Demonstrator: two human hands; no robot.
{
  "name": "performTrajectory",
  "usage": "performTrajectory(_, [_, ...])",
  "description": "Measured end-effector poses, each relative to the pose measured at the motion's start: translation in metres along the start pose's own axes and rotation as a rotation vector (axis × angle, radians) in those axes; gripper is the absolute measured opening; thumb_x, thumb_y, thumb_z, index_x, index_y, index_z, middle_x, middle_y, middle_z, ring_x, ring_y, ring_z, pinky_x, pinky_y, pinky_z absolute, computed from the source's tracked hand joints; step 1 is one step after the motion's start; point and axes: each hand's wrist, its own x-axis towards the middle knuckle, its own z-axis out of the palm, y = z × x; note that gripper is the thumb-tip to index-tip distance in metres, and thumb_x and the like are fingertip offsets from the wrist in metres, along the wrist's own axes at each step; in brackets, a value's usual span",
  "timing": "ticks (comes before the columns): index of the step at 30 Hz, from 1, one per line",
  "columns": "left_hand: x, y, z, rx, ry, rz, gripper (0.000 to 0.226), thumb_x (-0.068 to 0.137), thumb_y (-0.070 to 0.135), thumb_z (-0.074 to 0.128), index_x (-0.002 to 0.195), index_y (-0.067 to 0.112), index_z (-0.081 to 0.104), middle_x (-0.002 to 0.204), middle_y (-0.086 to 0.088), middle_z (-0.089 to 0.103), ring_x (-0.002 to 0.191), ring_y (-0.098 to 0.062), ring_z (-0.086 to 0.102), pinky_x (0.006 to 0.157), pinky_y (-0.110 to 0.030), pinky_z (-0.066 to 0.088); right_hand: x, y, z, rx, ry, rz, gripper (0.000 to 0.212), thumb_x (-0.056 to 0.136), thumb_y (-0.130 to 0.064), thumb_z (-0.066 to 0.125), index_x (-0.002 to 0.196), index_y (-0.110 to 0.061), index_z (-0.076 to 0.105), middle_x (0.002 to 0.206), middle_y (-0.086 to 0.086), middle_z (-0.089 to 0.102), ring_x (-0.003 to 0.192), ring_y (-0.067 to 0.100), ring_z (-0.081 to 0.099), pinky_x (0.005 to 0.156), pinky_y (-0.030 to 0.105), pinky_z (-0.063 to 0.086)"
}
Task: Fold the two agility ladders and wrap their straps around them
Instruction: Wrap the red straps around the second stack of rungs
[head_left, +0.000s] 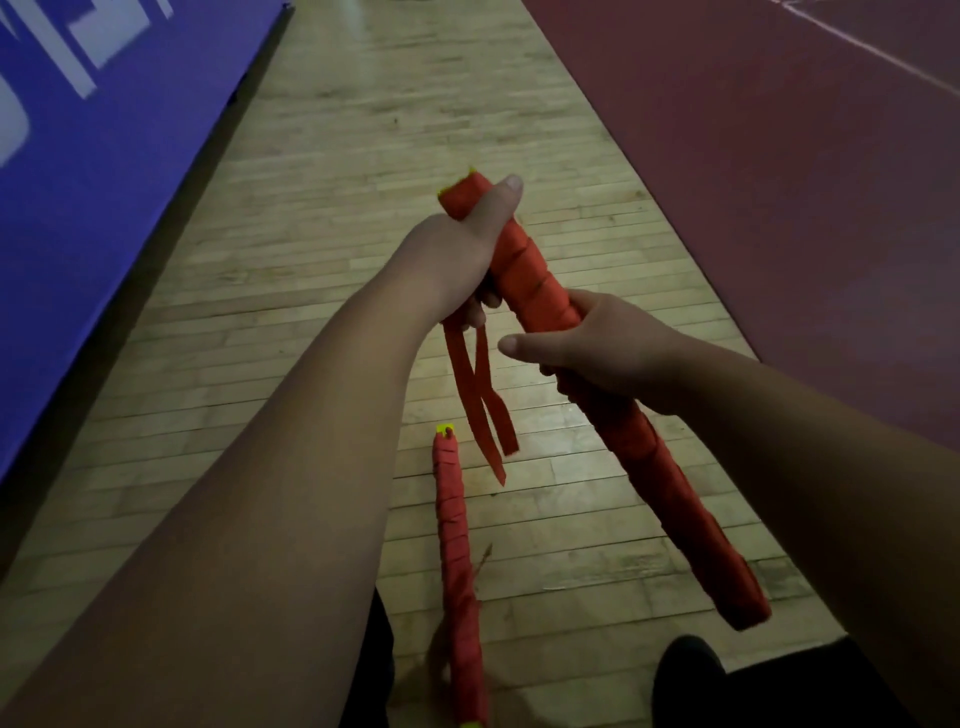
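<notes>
Aloft: left hand (457, 244), right hand (597, 348) grip clamped on wrapped ladder (524, 260); strap ends (465, 379) dangle.

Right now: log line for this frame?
left hand grips held ladder | right hand grips mid-bundle | strap tails loose | second ladder wrapped, on floor

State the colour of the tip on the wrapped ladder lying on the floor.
The tip is yellow; head view.

Wooden floor (363, 156) bears 1 wrapped red ladder bundle (454, 545), lying between a blue panel (104, 182) and dark red mat (779, 156).
</notes>
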Motion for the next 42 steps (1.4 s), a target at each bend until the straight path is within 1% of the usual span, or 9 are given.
performTrajectory(8, [0.002, -0.003, 0.014, 0.06, 0.024, -0.188, 0.077, 0.102, 0.081, 0.046, 0.097, 0.011, 0.077, 0.067, -0.002, 0.079, 0.045, -0.014, 0.067, 0.063, -0.031, 0.053, 0.015, 0.02, 0.019, -0.326, 0.194, 0.089, 0.068, 0.076, -0.076, 0.083, 0.114, -0.025, 0.058, 0.091, 0.003, 0.071, 0.079, 0.018, 0.07, 0.062, 0.032, 0.05])
performTrajectory(16, [0.004, -0.011, 0.002, -0.137, 0.022, -0.104, 0.065, 0.097, 0.076, 0.062, 0.108, 0.014, 0.075, 0.067, -0.002, 0.078, 0.045, -0.012, 0.059, 0.056, -0.028, 0.054, 0.012, 0.012, 0.007, -0.172, 0.171, 0.039, 0.054, 0.088, -0.077, 0.07, 0.106, -0.027, 0.064, 0.087, 0.0, 0.077, 0.076, 0.016, 0.073, 0.068, 0.035, 0.053])
performTrajectory(20, [0.003, -0.01, -0.008, -0.259, -0.034, -0.021, 0.069, 0.095, 0.078, 0.064, 0.097, 0.01, 0.076, 0.067, -0.005, 0.072, 0.049, -0.015, 0.054, 0.06, -0.031, 0.051, 0.0, 0.001, -0.016, 0.097, 0.03, 0.006, 0.055, 0.096, -0.074, 0.061, 0.114, -0.023, 0.075, 0.097, 0.005, 0.082, 0.085, 0.022, 0.079, 0.075, 0.034, 0.062])
performTrajectory(23, [0.002, -0.007, -0.014, -0.325, -0.114, 0.092, 0.069, 0.098, 0.076, 0.062, 0.092, 0.008, 0.074, 0.065, -0.006, 0.066, 0.053, -0.018, 0.052, 0.065, -0.034, 0.051, -0.006, -0.002, -0.029, 0.302, -0.206, 0.023, 0.064, 0.101, -0.069, 0.054, 0.132, -0.014, 0.067, 0.114, 0.013, 0.081, 0.092, 0.032, 0.079, 0.084, 0.042, 0.06])
performTrajectory(25, [0.0, -0.005, -0.014, -0.377, -0.16, 0.148, 0.069, 0.1, 0.073, 0.06, 0.097, 0.005, 0.073, 0.061, -0.004, 0.061, 0.052, -0.017, 0.05, 0.062, -0.031, 0.049, -0.008, 0.001, -0.03, 0.46, -0.354, 0.024, 0.067, 0.101, -0.062, 0.057, 0.138, -0.007, 0.062, 0.118, 0.02, 0.078, 0.086, 0.032, 0.074, 0.08, 0.042, 0.057])
performTrajectory(30, [-0.002, -0.002, -0.01, -0.352, -0.212, 0.146, 0.073, 0.1, 0.076, 0.056, 0.093, 0.006, 0.076, 0.059, 0.0, 0.058, 0.054, -0.016, 0.05, 0.064, -0.032, 0.051, -0.009, 0.002, -0.02, 0.528, -0.488, 0.036, 0.058, 0.097, -0.048, 0.065, 0.136, -0.005, 0.065, 0.089, 0.013, 0.065, 0.076, 0.025, 0.063, 0.077, 0.04, 0.055])
performTrajectory(33, [0.002, -0.004, -0.014, -0.196, -0.15, 0.109, 0.084, 0.095, 0.084, 0.056, 0.094, 0.004, 0.08, 0.066, -0.003, 0.069, 0.055, -0.017, 0.057, 0.069, -0.035, 0.054, -0.006, 0.001, -0.017, 0.443, -0.386, 0.131, 0.048, 0.096, -0.048, 0.071, 0.126, -0.01, 0.067, 0.091, 0.011, 0.065, 0.084, 0.026, 0.067, 0.083, 0.046, 0.063])
performTrajectory(38, [0.004, -0.011, -0.011, -0.122, -0.122, 0.036, 0.062, 0.097, 0.074, 0.066, 0.098, 0.014, 0.081, 0.073, 0.003, 0.077, 0.05, -0.009, 0.057, 0.057, -0.027, 0.052, 0.005, 0.015, -0.008, 0.181, -0.04, 0.148, 0.047, 0.09, -0.048, 0.083, 0.114, -0.009, 0.07, 0.095, 0.014, 0.073, 0.084, 0.026, 0.074, 0.092, 0.051, 0.064])
performTrajectory(42, [0.006, -0.009, -0.002, -0.049, -0.141, 0.007, 0.049, 0.106, 0.06, 0.063, 0.103, 0.015, 0.082, 0.085, 0.003, 0.084, 0.054, -0.008, 0.062, 0.066, -0.032, 0.058, 0.017, 0.03, -0.002, -0.009, 0.116, 0.167, 0.057, 0.083, -0.063, 0.084, 0.105, -0.012, 0.072, 0.086, 0.009, 0.073, 0.078, 0.025, 0.071, 0.08, 0.045, 0.062])
